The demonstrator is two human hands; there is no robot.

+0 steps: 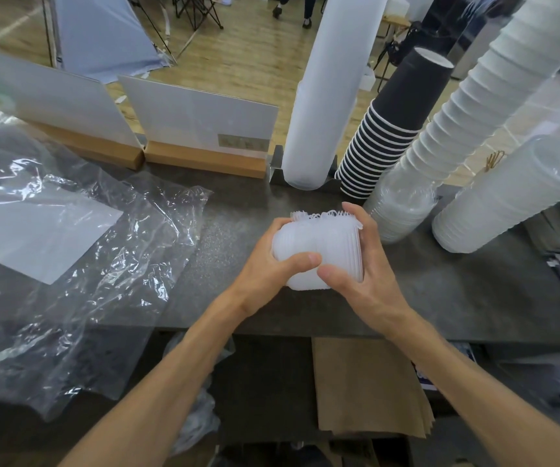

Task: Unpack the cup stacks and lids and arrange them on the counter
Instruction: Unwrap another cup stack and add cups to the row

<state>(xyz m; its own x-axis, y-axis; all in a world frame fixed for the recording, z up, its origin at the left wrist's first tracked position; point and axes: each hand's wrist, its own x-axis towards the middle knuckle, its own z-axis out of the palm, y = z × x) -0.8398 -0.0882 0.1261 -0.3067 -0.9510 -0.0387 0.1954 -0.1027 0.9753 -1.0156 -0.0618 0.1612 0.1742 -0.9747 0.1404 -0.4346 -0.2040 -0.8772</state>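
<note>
I hold the lid stack (320, 251) at center over the counter (440, 291), left hand (265, 264) and right hand (362, 261) wrapped around it, fingers pressed to its sides. Keep even pressure from 9 and 3 o'clock. Set it down clear of the cup stacks (386, 136) at 1 o'clock.

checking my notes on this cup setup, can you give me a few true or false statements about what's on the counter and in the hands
1. Both hands hold a stack of white lids. True: the left hand and right hand clasp it from either side.
2. The black cup stack stands upside down. True.
3. The black cups are wrapped in plastic. False: they are bare.
4. The loose clear plastic bag lies to the right of the hands. False: it lies to the left.
5. The counter is white. False: it is dark grey.
</note>
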